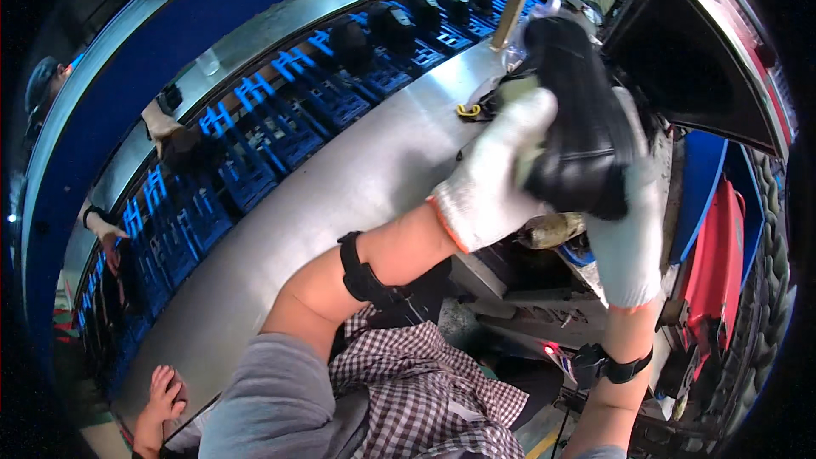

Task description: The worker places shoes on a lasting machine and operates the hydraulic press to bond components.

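Observation:
A black leather shoe [582, 110] is held up on the right side of the head view, between my two gloved hands. My left hand [493, 174], in a white knit glove with an orange cuff edge, grips the shoe's left side. My right hand [631, 225], also in a white glove, is against its right side and lower end. Motion smears both gloves somewhat, and the right fingers are mostly hidden behind the shoe. Below the shoe, a worn tan rounded part [554, 231] shows between my wrists.
Left of me a bare metal ledge [280, 221] curves along a conveyor with blue racks [297, 127], several carrying black shoes [393, 25]. Other people's hands [161, 126] reach over the conveyor; another hand [166, 395] is at the ledge's near end. Red panel [716, 263] stands right.

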{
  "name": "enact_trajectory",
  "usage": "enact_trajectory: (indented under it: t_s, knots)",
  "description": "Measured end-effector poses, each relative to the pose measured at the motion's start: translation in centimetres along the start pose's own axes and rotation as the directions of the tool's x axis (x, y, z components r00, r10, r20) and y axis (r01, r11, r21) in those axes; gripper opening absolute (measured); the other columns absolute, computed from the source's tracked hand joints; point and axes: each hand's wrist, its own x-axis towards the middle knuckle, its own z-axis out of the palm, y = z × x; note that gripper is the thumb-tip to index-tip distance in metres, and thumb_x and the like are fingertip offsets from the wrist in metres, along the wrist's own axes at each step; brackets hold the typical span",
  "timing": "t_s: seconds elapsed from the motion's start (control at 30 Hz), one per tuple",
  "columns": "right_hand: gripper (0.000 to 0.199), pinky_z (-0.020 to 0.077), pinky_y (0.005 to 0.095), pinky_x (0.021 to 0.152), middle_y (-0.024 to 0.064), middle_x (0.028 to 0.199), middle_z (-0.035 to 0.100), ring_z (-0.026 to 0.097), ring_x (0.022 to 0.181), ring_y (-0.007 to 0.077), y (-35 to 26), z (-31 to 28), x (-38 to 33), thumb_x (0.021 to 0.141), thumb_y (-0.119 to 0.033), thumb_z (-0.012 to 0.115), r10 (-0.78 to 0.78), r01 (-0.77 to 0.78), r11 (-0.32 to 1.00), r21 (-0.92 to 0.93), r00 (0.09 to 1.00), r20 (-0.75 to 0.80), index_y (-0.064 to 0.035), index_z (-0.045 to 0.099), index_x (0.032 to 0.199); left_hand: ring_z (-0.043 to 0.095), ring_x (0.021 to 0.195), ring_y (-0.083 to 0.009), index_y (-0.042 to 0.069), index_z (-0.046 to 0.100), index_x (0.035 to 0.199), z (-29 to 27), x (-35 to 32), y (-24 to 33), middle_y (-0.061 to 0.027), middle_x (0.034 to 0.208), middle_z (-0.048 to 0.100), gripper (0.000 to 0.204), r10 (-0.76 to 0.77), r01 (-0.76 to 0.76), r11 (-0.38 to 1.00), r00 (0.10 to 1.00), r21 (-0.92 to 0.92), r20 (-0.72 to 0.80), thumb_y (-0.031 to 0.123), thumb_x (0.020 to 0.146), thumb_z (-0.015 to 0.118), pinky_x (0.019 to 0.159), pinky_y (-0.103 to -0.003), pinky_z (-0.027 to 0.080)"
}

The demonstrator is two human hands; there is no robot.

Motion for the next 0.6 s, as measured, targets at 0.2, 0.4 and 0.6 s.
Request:
enact_trajectory:
  t_s: [0.2,0.4,0.6]
  knots:
    - [0.056,0.0398,0.0468,0.126,0.0229,0.16,0.054,0.048,0.153,0.0365,-1.1,-0.5,-4.2,0.11,-0.027,0.052,-0.223,0.181,0.635,-0.751,0.974,0.046,0.0048,0.051,0.156,0.076,0.109,-0.0273,0.002,0.066,0.132,-7.5,-5.8,7.1,-0.0148,0.123,0.076,0.039,0.169,-0.175,0.984,0.979,-0.041,-0.118,0.02,0.097,0.062,0.101,-0.044,0.062]
    - [0.05,0.0457,0.0384,0.123,0.0184,0.156,0.056,0.056,0.144,0.0265,-2.3,-7.8,-8.9,0.114,-0.017,0.044,-0.345,-0.034,0.82,-0.571,0.768,-0.54,0.0103,0.045,0.157,0.061,0.073,-0.016,0.003,0.072,0.084,-19.3,-1.2,20.3,-0.0043,0.083,0.066,0.024,0.543,0.196,0.697,0.484,0.69,-0.686,0.018,0.071,0.086,0.068,-0.035,0.05]
    - [0.05,0.0439,0.0434,0.124,0.0208,0.157,0.055,0.056,0.144,0.0309,-2.0,-10.2,-11.6,0.117,-0.021,0.043,-0.438,-0.005,0.799,-0.601,0.681,-0.587,0.0093,0.043,0.158,0.059,0.139,-0.0408,0.0,0.033,0.167,-28.8,3.6,29.4,-0.024,0.159,0.054,0.105,0.898,0.637,0.097,0.275,0.765,-0.343,0.033,0.081,0.083,0.117,-0.048,0.046]
